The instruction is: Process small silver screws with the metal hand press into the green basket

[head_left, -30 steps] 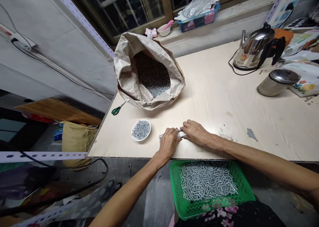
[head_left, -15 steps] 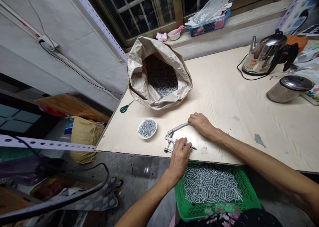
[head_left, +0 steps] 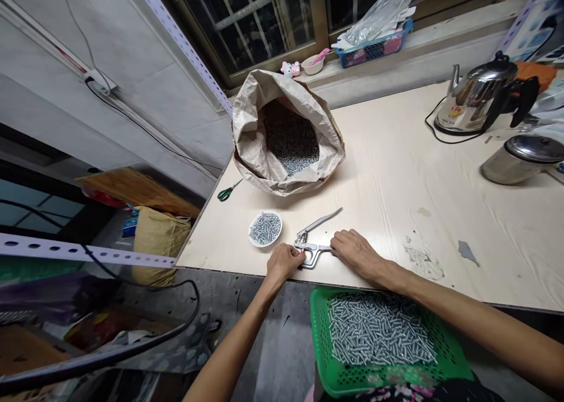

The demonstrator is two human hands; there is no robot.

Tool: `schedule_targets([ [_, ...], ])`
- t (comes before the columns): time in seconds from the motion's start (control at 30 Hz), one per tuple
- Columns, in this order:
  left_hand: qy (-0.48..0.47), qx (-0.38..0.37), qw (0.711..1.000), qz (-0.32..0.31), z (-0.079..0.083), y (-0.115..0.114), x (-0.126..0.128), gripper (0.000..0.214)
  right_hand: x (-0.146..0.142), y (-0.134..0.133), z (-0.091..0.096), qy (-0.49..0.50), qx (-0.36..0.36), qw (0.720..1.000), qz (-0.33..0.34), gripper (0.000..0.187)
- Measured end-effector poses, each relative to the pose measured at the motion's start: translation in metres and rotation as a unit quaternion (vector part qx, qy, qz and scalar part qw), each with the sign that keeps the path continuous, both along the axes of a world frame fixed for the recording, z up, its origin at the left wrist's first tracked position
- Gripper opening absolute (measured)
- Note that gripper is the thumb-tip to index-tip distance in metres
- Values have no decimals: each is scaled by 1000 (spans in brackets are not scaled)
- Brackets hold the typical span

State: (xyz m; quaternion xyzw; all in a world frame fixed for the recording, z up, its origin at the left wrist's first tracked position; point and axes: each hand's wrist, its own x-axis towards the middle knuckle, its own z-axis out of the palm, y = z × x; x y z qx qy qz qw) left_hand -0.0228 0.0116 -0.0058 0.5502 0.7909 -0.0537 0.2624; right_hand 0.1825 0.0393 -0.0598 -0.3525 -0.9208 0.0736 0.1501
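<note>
A silver pair of pliers (head_left: pixel 318 248) with a spring and a small red part lies on the table, its two handles spread apart. My left hand (head_left: pixel 282 262) is closed at the head of the pliers, fingers pinched by the red part. At the lower handle's end, my right hand (head_left: pixel 356 254) has its fingers curled on the grip. The upper handle is free of both hands. Just left of the pliers stands a white bowl (head_left: pixel 251 237) filled with small silver screws (head_left: pixel 265 228).
Behind the bowl an open sack (head_left: pixel 247 111) holds more screws. Green-handled scissors (head_left: pixel 225 194) lie at left. A green basket (head_left: pixel 324 355) of screws sits below the table edge. At right stand a kettle (head_left: pixel 467 105) and a metal canister (head_left: pixel 506 166).
My left hand has moved left from the lower handle to the pliers' head. My right hand has let go of the upper handle and come down to the lower one.
</note>
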Motion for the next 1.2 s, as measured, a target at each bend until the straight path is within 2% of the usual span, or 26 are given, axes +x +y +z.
schedule_targets([
  [0.07, 34, 6, 999, -11, 8, 7, 1, 17, 0, 9, -3, 5, 30, 1000, -3, 14],
  [0.17, 96, 104, 989, -37, 24, -2, 7, 16, 5, 20, -4, 23, 53, 998, -16, 17],
  [0.27, 41, 197, 972, -117, 37, -31, 25, 19, 11, 24, -4, 45, 58, 997, -25, 17],
  [0.33, -22, 221, 952, -209, 40, -49, 37, 15, 13, 24, -6, 59, 58, 996, -27, 16],
  [0.4, -44, 231, 943, -236, 41, -55, 38, 12, 13, 23, -8, 67, 59, 995, -31, 16],
  [0.47, 3, 244, 951, -188, 42, -45, 24, 13, 12, 22, -11, 68, 64, 995, -35, 16],
  [0.6, 162, 243, 956, -25, 46, -6, -35, 20, 10, 22, -15, 68, 66, 995, -41, 17],
  [0.67, 193, 219, 957, 3, 46, 6, -61, 22, 9, 22, -17, 73, 63, 994, -44, 18],
  [0.73, 209, 193, 958, 17, 44, 10, -76, 24, 9, 22, -17, 78, 62, 994, -44, 17],
  [0.93, 184, 135, 972, 59, 31, 4, -80, 24, 10, 21, -15, 77, 70, 994, -44, 16],
  [1.2, 178, 169, 967, 73, 26, 6, -79, 15, 10, 22, -15, 77, 75, 993, -44, 15],
])
